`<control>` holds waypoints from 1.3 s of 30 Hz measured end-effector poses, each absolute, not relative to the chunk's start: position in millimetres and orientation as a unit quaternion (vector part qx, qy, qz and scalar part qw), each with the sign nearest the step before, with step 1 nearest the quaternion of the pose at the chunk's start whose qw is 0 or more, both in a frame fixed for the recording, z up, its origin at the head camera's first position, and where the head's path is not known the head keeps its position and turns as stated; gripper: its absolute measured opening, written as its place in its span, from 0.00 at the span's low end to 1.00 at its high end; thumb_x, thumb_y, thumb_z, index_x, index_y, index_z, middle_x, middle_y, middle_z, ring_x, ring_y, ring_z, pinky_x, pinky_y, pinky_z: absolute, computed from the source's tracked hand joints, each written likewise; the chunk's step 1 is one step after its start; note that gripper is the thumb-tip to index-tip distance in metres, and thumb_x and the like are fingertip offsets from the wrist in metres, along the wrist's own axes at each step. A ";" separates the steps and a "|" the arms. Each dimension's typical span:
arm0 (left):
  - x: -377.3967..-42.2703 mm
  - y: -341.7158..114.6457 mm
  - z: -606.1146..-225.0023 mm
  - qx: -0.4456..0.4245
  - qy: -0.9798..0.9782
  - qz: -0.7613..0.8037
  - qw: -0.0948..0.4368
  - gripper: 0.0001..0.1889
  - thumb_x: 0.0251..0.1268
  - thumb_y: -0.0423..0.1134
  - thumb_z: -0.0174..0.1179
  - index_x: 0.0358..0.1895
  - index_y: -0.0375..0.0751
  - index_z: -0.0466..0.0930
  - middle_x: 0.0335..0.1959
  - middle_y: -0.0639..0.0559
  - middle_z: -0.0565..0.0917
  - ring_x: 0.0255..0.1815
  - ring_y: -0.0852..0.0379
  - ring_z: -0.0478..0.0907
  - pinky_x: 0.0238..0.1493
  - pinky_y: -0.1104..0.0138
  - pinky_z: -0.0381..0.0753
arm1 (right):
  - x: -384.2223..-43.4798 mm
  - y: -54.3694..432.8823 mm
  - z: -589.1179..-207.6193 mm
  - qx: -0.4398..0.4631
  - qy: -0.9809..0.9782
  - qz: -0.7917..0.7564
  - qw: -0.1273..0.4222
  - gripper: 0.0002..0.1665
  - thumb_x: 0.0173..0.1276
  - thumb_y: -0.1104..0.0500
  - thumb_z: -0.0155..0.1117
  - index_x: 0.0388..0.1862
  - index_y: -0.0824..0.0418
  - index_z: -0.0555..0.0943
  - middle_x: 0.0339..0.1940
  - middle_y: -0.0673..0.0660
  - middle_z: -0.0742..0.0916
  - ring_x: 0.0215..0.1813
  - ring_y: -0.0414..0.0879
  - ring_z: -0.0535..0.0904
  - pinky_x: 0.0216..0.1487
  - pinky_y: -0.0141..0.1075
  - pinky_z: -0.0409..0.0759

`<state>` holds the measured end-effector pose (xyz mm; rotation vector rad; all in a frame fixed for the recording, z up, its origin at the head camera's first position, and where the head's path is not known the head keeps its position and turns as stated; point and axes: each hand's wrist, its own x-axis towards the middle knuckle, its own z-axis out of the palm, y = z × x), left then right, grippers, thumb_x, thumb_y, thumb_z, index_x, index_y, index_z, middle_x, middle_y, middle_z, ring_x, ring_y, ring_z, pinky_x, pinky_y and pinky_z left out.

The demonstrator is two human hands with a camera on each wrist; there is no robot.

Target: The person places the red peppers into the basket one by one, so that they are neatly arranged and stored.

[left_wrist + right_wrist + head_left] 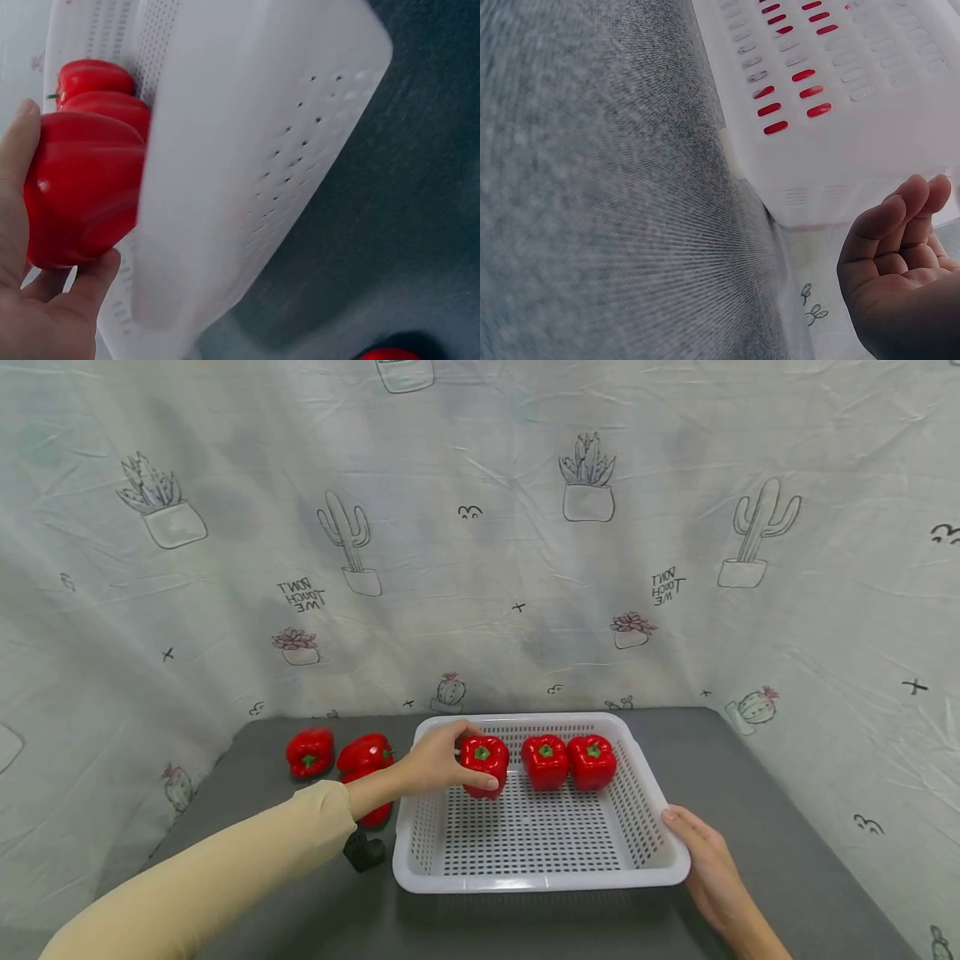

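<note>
My left hand (pixel 438 764) grips a red bell pepper (pixel 484 756) by its sides, thumb at the front, over the left part of a white perforated plastic basket (pixel 502 883). The pepper's green stem faces up toward the head camera. In the left wrist view that pepper (pixel 86 187) fills much of the hand, beside the basket wall (pixel 202 172). Two more red bell peppers, one nearer the middle (pixel 545 764) and one to its right (pixel 592 763), sit side by side at the basket's back right. My right hand (pixel 705 860) holds the basket's right rim near the front corner, fingers bent.
Left of the basket, a red bell pepper (pixel 311 752) lies apart on the dark grey tabletop (pixel 757 785). Other peppers (pixel 365 752) lie nearer the basket, partly behind my left forearm. A small black object (pixel 365 852) shows below my left wrist. A patterned curtain (pixel 480 568) hangs behind.
</note>
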<state>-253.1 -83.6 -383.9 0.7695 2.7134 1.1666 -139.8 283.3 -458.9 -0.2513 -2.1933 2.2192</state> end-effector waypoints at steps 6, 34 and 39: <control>-261.5 -73.9 -380.8 0.227 0.903 0.362 0.037 0.37 0.47 0.51 0.78 0.60 0.42 0.71 0.49 0.52 0.80 0.47 0.54 0.77 0.41 0.64 0.83 | -140.4 282.9 -458.8 -0.074 -0.700 0.710 0.007 0.28 0.78 0.46 0.52 0.63 0.68 0.71 0.49 0.54 0.82 0.47 0.47 0.80 0.43 0.41 0.80; -276.8 -47.3 -399.1 0.154 0.901 0.399 0.076 0.36 0.46 0.47 0.79 0.57 0.36 0.73 0.49 0.47 0.79 0.49 0.50 0.76 0.46 0.60 0.82 | -140.4 282.3 -456.6 -0.076 -0.701 0.709 0.011 0.27 0.78 0.48 0.52 0.62 0.69 0.71 0.48 0.57 0.82 0.46 0.48 0.81 0.42 0.41 0.81; -277.5 -45.6 -405.5 0.139 0.900 0.405 0.087 0.36 0.45 0.45 0.80 0.57 0.36 0.73 0.49 0.47 0.79 0.50 0.49 0.76 0.48 0.58 0.82 | -140.1 283.1 -458.5 -0.074 -0.699 0.711 0.011 0.27 0.79 0.48 0.52 0.62 0.70 0.70 0.48 0.57 0.82 0.46 0.48 0.81 0.43 0.41 0.81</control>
